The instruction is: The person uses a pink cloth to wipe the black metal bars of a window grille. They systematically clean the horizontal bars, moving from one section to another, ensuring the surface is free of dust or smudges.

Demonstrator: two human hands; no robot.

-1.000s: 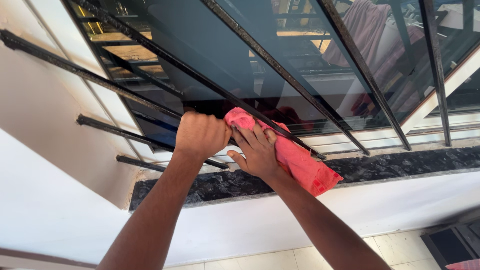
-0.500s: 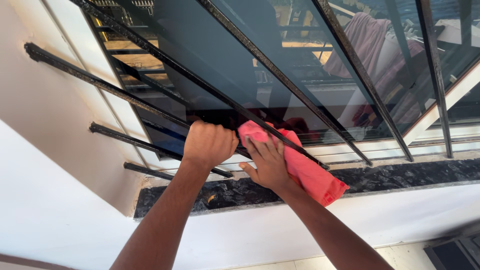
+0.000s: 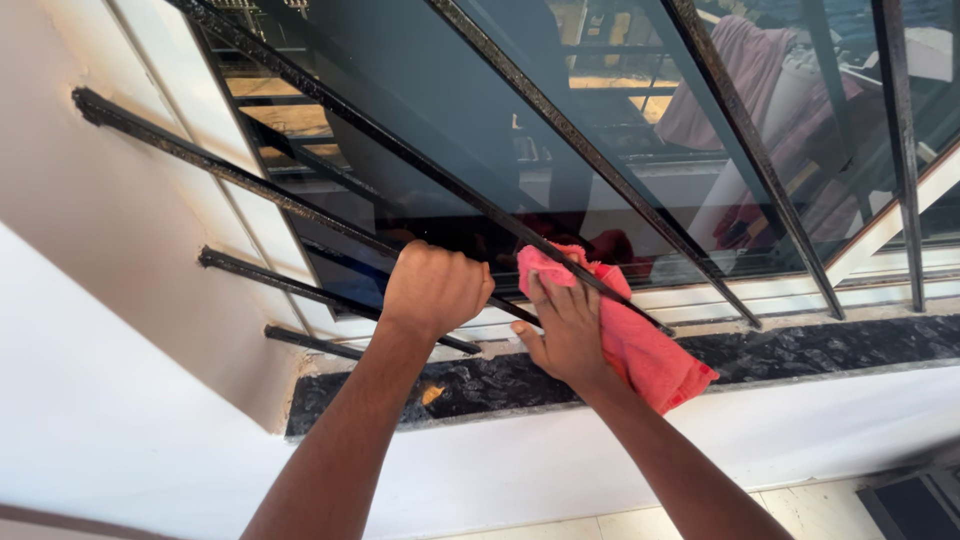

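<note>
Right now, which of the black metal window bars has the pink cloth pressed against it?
The long black bar crossing just above the right hand, which presses the pink cloth onto it; the left hand grips a lower bar.

Soft, fuzzy pink cloth [image 3: 640, 340] bunched under the right hand [image 3: 568, 330]. The grille bars [image 3: 300, 205] by the left hand [image 3: 435, 290] look like black metal, rough and flaky. Behind them, glossy dark window glass [image 3: 440, 100]; below, a polished black speckled stone sill [image 3: 800, 345].
</note>
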